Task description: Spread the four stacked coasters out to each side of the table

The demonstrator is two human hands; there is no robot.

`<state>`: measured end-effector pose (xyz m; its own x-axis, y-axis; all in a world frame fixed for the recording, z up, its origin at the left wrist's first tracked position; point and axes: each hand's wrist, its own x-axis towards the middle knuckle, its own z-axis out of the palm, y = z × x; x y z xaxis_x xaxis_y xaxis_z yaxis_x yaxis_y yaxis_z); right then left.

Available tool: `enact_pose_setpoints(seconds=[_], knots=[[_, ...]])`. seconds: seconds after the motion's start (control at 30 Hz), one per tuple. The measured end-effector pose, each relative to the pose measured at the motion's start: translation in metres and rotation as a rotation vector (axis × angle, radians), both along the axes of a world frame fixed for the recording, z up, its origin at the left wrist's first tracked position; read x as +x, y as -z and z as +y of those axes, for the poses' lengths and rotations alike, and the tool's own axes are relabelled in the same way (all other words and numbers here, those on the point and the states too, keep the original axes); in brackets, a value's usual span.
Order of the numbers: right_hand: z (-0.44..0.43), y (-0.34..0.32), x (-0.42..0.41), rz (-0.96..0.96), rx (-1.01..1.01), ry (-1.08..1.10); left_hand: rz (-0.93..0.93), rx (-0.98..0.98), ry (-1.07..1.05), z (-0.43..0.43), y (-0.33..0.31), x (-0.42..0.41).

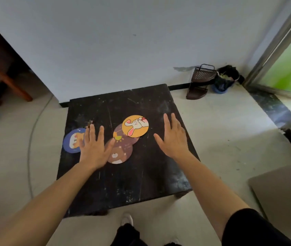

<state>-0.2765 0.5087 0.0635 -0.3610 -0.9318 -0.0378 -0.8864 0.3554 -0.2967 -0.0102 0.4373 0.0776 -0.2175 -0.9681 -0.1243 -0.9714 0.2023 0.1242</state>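
Both hands flat, fingers spread, pinching nothing: left hand over blue coaster at left edge; right hand hovering mid-right, apart from coasters. Orange coaster, purple coaster, brown coaster overlapping mid table. Risks: sliding one drags its neighbour; blue overshoots edge. Open room near, far & right.

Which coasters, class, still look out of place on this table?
Three coasters overlap near the middle: the orange one lies on the purple one, which overlaps the brown bear one. Only the blue one sits apart, at the table's left edge. Both the left hand and right hand are open and flat.
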Motion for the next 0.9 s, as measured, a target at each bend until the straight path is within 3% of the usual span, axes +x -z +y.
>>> enact_pose_setpoints(seconds=[0.1, 0.33, 0.5, 0.63, 0.77, 0.9], knots=[[-0.023, 0.023, 0.017, -0.132, 0.083, -0.031, 0.024, 0.135, -0.112, -0.012, 0.029, 0.010], [-0.068, 0.099, 0.065, -0.443, 0.328, 0.017, 0.273, 0.565, -0.387, -0.050, 0.108, 0.022], [-0.090, 0.142, 0.102, -0.558, 0.388, 0.043, 0.354, 0.627, -0.450, -0.065, 0.153, 0.027], [-0.101, 0.158, 0.123, -0.688, 0.384, 0.173, 0.579, 0.601, -0.556, -0.067, 0.170, 0.031], [-0.107, 0.159, 0.129, -0.778, 0.357, 0.298, 0.752, 0.610, -0.840, -0.070, 0.175, 0.033], [-0.100, 0.141, 0.130, -0.720, 0.285, 0.213, 0.912, 0.638, -0.977, -0.058, 0.168, 0.032]])
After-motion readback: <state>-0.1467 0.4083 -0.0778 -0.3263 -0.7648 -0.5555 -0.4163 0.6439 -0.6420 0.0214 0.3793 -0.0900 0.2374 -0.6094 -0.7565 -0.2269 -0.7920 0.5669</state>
